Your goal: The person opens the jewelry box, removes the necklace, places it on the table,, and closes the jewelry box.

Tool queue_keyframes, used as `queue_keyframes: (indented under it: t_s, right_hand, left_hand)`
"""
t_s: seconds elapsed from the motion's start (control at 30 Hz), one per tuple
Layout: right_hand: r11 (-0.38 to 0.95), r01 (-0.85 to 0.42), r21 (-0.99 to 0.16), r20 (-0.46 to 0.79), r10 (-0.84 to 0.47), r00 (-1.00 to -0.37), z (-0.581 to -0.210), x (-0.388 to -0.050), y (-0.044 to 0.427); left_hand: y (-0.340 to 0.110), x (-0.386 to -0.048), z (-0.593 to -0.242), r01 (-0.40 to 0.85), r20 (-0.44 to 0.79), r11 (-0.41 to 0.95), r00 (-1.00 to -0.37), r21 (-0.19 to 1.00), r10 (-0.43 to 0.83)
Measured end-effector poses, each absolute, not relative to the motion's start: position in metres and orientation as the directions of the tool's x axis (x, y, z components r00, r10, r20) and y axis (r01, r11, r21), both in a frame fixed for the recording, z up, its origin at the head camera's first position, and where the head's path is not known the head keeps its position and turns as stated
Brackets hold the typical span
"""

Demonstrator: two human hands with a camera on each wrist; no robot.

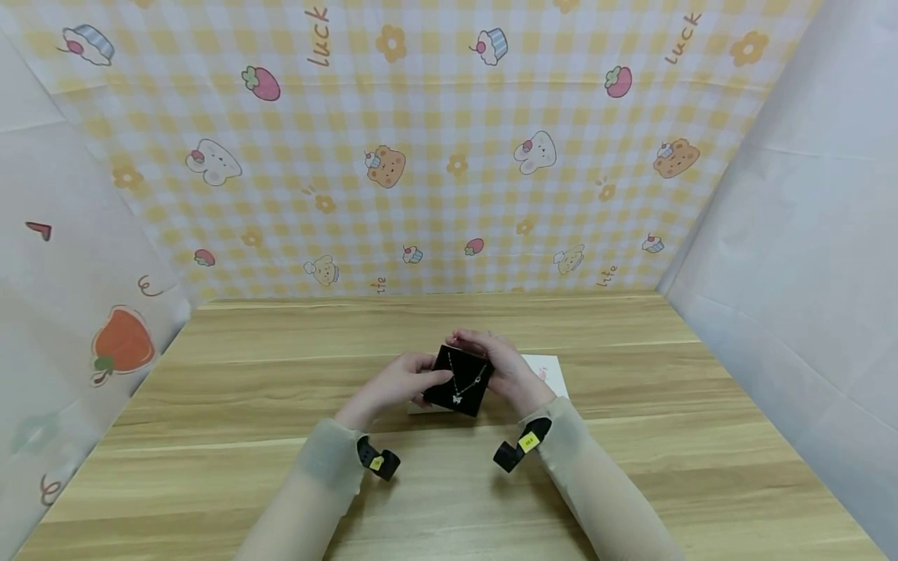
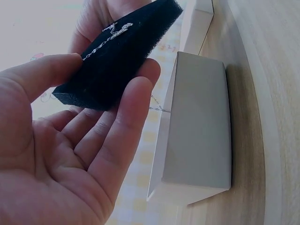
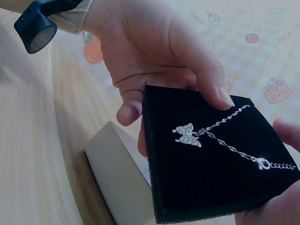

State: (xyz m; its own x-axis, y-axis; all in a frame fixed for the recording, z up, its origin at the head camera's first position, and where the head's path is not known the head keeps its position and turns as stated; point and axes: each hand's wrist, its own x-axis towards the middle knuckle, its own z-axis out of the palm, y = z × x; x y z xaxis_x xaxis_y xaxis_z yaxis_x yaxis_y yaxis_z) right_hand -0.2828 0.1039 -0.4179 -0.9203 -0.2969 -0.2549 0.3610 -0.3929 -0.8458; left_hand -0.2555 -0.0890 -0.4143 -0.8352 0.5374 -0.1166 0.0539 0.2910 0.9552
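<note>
Both hands hold a black foam pad [image 1: 468,393] above the table, tilted, with a silver chain and butterfly pendant [image 3: 188,136] lying on its face. The left hand [image 1: 403,383] grips the pad's left side, thumb on top and fingers beneath. At the far right edge the right hand [image 1: 507,372] holds the pad; its fingers are partly hidden behind it. Below the pad in the left wrist view stands an open white box [image 2: 199,126], with a bit of chain hanging behind the pad near the box's rim.
A white piece with a pink print [image 1: 550,372] lies on the wooden table [image 1: 281,467] beyond the right wrist. A checked cloth [image 1: 435,117] hangs behind the table, and pale cloth walls stand at both sides.
</note>
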Motion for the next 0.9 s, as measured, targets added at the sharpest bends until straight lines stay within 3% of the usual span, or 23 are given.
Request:
queue_keyframes:
  t_s: [0.9]
  right_hand:
    - [-0.4, 0.364, -0.841, -0.27, -0.273, -0.923, -0.4181, -0.2833, 0.1038]
  left_hand:
    - [-0.088, -0.2559, -0.4187, 0.083, -0.096, 0.301, -0.839, 0.95, 0.535]
